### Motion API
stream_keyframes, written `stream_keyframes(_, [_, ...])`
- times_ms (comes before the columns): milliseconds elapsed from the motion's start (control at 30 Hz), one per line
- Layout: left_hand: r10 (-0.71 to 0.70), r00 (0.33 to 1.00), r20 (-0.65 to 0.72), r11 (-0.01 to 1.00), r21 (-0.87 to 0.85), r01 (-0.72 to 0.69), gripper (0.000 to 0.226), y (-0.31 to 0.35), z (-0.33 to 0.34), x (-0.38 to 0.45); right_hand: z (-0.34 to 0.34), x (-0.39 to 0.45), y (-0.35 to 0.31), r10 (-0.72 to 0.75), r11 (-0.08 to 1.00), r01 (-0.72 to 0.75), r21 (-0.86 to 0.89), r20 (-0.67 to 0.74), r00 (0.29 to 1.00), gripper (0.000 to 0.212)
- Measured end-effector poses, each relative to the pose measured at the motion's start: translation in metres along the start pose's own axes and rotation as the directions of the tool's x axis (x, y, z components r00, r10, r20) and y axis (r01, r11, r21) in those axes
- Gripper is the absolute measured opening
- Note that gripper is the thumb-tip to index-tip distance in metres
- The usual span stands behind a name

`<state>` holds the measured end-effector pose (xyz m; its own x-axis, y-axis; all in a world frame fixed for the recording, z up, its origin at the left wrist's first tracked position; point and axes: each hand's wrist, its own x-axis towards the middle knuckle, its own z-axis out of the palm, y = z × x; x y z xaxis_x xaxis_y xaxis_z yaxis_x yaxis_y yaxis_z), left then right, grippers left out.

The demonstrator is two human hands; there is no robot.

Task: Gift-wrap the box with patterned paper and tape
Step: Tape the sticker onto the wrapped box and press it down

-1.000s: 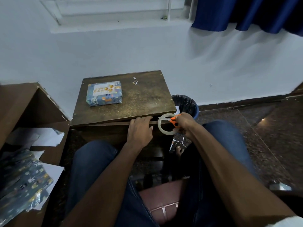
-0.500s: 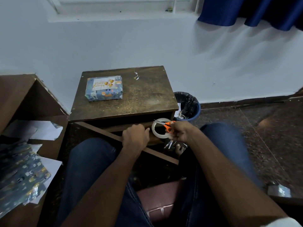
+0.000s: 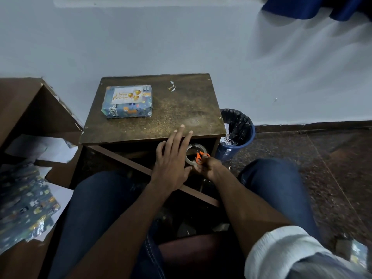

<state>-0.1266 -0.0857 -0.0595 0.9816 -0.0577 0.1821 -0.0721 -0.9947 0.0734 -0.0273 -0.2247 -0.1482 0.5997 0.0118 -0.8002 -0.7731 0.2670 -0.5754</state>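
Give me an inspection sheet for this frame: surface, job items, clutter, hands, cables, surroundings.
Surface: small brown table, worn top, open compartment below.
Job's things: wrapped box on the table's far left, with a Happy Birthday label; tape roll and orange scissors in the right hand, in front of the compartment.
Clutter: paper scrap on the table; patterned paper and white sheets at left.
Hands: left hand open, fingers straight, over the table's front edge; right hand grips tape and scissors.
Cables: nothing seen.
Surroundings: white wall, blue curtain, lined bin right of the table, speckled floor.
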Motion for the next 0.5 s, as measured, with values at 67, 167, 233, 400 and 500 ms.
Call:
stream_keyframes(67, [-0.005,1.000,0.009,1.000,0.010,0.005,0.122,0.000,0.002,0.002,0.003,0.008,0.000,0.009,1.000,-0.009,0.022,0.007,1.000,0.016])
stream_keyframes(167, [-0.018,1.000,0.012,1.000,0.026,0.018,0.121,-0.001,0.006,0.005,0.007,0.018,0.001,0.025,0.998,-0.026,0.049,0.026,0.999,0.011])
stream_keyframes(233, [-0.026,1.000,0.014,0.999,0.023,0.025,0.118,-0.001,0.008,0.006,0.008,0.024,0.001,0.030,0.994,-0.033,0.101,0.028,0.999,0.011])
stream_keyframes(400, [-0.024,1.000,-0.004,1.000,0.000,0.024,0.104,-0.002,0.011,0.006,0.002,0.029,0.002,0.069,0.974,-0.073,0.215,0.023,0.997,0.039])
stream_keyframes(500, [-0.007,1.000,-0.026,1.000,-0.003,0.007,0.092,-0.003,0.012,0.006,-0.006,0.030,0.005,0.093,0.938,-0.098,0.332,0.032,0.995,0.044])
